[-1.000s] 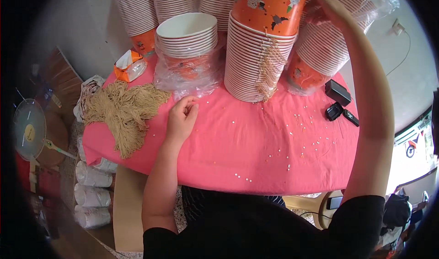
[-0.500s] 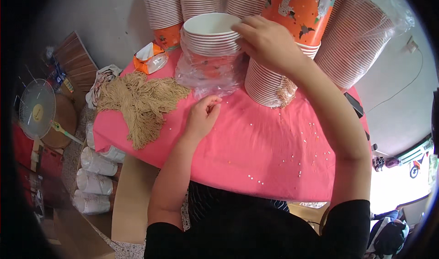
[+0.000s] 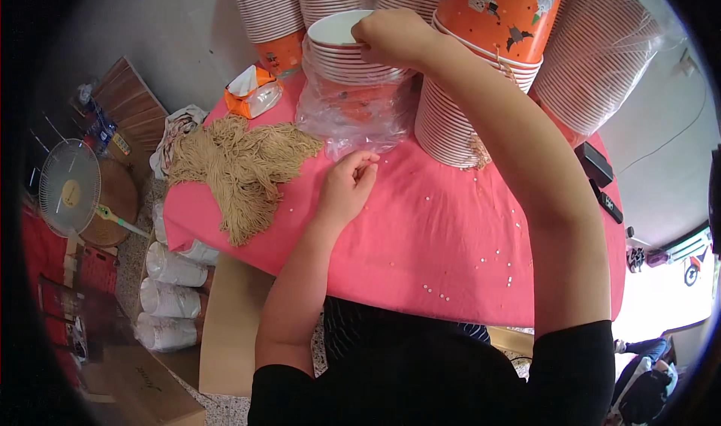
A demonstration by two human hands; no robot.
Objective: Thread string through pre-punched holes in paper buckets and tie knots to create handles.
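Note:
My right hand (image 3: 394,39) reaches across to the far side of the table, its fingers closed over the right rim of the top paper bucket (image 3: 338,31). That bucket is white inside and sits in a short nested stack, with crumpled clear plastic (image 3: 353,118) around the lower part. Near the front of this stack, my left hand (image 3: 348,185) hovers at or rests on the pink cloth, fingers curled in and nothing visible in them. Beside my right forearm stands a taller nested stack of buckets (image 3: 443,125), topped by an orange bucket (image 3: 492,16) with animal pictures.
Tan strings (image 3: 240,170) lie heaped at the left of the pink-covered table (image 3: 405,253), near an orange tissue pack (image 3: 251,92). More bucket stacks (image 3: 608,58) line the back. Small white bits are scattered on the cloth. A fan (image 3: 71,189) and cardboard box (image 3: 233,328) stand left.
My right hand has moved left and farther over the top bucket, closing on its rim. The left hand keeps nearly the same place, and the whole view has shifted slightly.

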